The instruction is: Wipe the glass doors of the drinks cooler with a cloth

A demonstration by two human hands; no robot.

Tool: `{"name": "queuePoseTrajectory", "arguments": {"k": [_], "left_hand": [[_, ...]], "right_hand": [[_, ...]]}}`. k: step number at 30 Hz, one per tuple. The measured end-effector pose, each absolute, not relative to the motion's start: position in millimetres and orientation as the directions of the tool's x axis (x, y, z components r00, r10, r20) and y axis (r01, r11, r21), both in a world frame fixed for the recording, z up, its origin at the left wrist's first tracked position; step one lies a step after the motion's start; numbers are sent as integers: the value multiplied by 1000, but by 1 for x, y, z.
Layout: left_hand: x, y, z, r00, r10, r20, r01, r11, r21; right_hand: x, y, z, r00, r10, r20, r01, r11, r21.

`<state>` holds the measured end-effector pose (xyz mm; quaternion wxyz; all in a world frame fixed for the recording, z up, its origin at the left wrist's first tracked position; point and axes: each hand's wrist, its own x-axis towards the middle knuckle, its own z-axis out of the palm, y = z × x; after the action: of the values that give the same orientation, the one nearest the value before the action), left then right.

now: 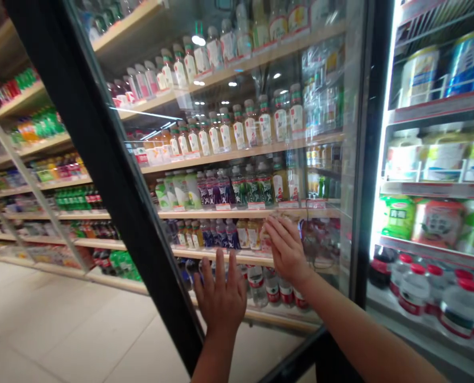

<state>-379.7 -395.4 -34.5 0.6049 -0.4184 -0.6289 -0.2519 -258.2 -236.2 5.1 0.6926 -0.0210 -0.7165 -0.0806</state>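
Note:
A glass cooler door (324, 175) with a black frame (101, 175) stands swung out in front of me. My left hand (223, 298) is raised before the lower part of the glass, fingers spread and holding nothing visible. Higher and to the right, my right hand (288, 252) lies against the pane or very close to it, its fingers stretched out side by side. A pale patch shows at its fingertips; whether it is a reflection or a thing under the hand, I cannot tell. The right thumb is hidden.
Wooden shelves (221, 159) with rows of bottles show through the glass and continue to the left. At right, the lit cooler (428, 189) holds cans, cartons or packs, and red-capped bottles (414, 290). Pale floor tiles (61, 319) lie at lower left.

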Motion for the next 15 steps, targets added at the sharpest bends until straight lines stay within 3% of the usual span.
{"name": "queuePoseTrajectory", "arguments": {"k": [8,15], "left_hand": [[-383,-396,-37,26,207,978,884,452,-120],[-382,-397,-34,54,233,971,860,483,-164]], "right_hand": [[-251,-215,3,37,2,999,176,984,-8],[-248,-208,2,51,10,999,162,987,-18]]}}
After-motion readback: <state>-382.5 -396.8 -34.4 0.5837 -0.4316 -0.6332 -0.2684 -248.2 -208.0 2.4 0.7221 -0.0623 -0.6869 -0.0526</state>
